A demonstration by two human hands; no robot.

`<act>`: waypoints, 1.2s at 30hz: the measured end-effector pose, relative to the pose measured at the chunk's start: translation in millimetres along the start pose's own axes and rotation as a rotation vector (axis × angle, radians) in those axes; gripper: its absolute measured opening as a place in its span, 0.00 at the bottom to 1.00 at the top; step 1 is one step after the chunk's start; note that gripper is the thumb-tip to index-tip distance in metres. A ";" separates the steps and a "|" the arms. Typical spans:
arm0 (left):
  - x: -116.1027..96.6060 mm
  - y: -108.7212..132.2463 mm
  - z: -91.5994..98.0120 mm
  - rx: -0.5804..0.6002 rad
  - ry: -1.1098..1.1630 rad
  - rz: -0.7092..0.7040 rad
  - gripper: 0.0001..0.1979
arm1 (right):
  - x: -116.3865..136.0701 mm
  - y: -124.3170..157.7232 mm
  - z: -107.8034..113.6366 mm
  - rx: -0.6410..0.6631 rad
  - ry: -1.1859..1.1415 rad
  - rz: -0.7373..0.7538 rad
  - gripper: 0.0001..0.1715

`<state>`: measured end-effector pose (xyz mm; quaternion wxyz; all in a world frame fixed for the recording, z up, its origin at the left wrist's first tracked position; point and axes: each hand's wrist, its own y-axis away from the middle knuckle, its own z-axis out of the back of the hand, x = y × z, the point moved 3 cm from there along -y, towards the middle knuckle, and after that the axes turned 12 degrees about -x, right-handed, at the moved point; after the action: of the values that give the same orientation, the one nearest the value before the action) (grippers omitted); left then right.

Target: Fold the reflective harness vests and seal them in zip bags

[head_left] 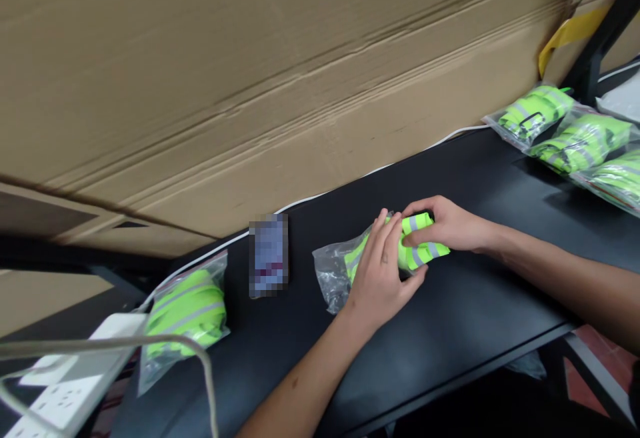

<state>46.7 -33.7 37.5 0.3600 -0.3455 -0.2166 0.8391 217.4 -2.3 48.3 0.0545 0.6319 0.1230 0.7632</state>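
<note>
A bundle of neon yellow-green reflective straps [425, 256] with silver bands lies partly inside a clear plastic bag [333, 275] on the black table. My left hand [379, 275] rests across the bag and the bundle, fingers stretched out and thumb apart. From the right, my right hand [450, 225] pinches the bundle's exposed end between thumb and fingers. The middle of the bundle is hidden under my left hand.
A similar bagged bundle [187, 311] lies at the left, beside a white power strip [65, 391] and a cable [165, 340]. A blurred-out phone-like object [269, 256] sits near the cardboard wall [300, 78]. More bagged bundles [583, 141] lie at the far right.
</note>
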 end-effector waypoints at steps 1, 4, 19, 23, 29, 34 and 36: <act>3.6 -2.4 3.8 0.016 0.061 0.055 0.44 | -0.8 -0.7 1.4 -0.009 0.012 -0.002 0.19; 23.5 -13.9 16.7 0.078 0.108 0.281 0.39 | -4.1 -3.6 5.1 0.001 0.027 -0.049 0.25; 13.3 -40.7 29.0 0.302 -0.034 0.129 0.27 | -0.2 9.2 -13.2 -0.217 -0.084 0.273 0.24; 16.8 -41.0 34.5 0.233 -0.007 0.154 0.31 | 3.4 18.3 -14.2 -0.101 -0.009 0.350 0.22; 24.5 -32.6 29.3 0.201 0.083 0.211 0.29 | 4.6 16.7 -3.3 0.193 0.076 0.270 0.15; 29.4 -27.1 25.4 0.124 0.088 0.184 0.29 | 8.7 15.2 -0.9 0.232 0.362 0.404 0.16; 29.1 -25.9 22.7 0.106 0.080 0.146 0.29 | 7.7 18.8 -4.8 0.173 0.522 0.429 0.14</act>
<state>27.2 2.4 56.2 0.3241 -0.3739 -0.1315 0.8590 212.6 -19.1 59.7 -0.1943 0.4292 0.0613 0.8800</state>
